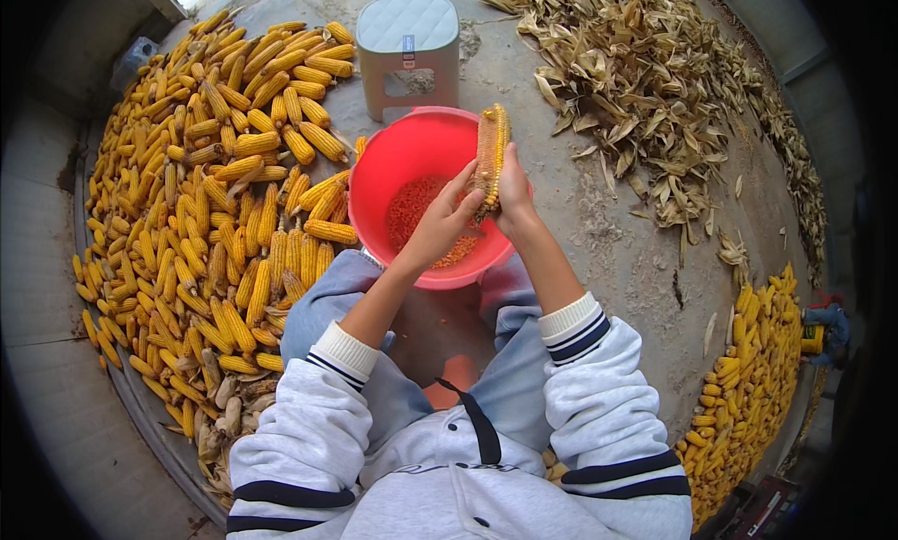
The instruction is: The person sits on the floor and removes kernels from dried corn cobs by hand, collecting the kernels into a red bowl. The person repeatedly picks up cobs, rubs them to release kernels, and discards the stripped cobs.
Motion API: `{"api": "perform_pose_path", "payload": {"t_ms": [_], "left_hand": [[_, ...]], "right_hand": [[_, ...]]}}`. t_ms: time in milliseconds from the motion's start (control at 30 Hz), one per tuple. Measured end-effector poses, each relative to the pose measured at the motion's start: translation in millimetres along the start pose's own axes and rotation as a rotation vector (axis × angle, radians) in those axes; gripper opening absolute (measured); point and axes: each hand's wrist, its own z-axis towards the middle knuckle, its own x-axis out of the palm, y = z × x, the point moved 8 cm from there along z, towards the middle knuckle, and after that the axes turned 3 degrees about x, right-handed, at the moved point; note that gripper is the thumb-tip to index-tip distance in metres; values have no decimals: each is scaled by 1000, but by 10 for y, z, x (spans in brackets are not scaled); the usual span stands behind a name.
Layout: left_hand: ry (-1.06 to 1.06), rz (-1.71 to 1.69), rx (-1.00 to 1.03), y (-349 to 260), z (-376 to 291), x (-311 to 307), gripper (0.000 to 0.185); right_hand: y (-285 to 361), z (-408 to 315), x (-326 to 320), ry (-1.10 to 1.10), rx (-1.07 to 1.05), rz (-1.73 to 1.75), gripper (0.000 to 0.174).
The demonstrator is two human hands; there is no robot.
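A partly shelled ear of dried corn (493,157) stands nearly upright over the right rim of a red plastic basin (382,161). Yellow kernels cover its right side, while bare cob shows on its left. My right hand (515,196) is wrapped around the ear from the right. From the other side, my left hand (445,217) lays its fingers against the cob's lower part. Loose orange kernels (414,206) cover the bottom of the basin, partly hidden behind my left hand. The basin sits between and in front of my knees.
A large heap of husked corn ears (203,210) lies at the left, close to the basin. Beyond the basin stands a plastic stool (407,27) with a pale top. Dry husks (631,70) are piled at the upper right, and another corn heap (744,385) lies at the lower right.
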Motion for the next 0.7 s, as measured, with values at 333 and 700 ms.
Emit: {"api": "perform_pose_path", "payload": {"t_ms": [333,700], "left_hand": [[-81,-44,-42,83,-12,-51,50],[-91,-290,-193,57,-51,-204,58]], "right_hand": [[-99,6,-10,18,51,-119,59],[-68,-103,229,166,170,5,64]]}}
